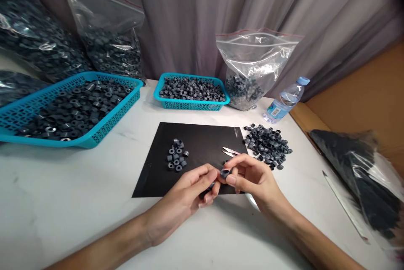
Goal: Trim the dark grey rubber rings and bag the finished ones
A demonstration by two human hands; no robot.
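Pinching one small grey ring point(224, 173) between them, the left hand point(186, 198) and right hand point(252, 177) meet fingertip to fingertip just above the near edge of the black mat point(202, 135). Small snips point(229, 151) poke out past the right fingers (held or lying on the mat, I cannot tell). As I judge it, the ring is held only at its rim, so a slackened pinch could drop it among the heap point(176, 158) or the loose pile point(267, 143). The blades also sit close to the fingertips.

2 hands point(186, 196) point(252, 177), 2 baskets point(94, 139) point(189, 105), 1 bottle point(284, 101)
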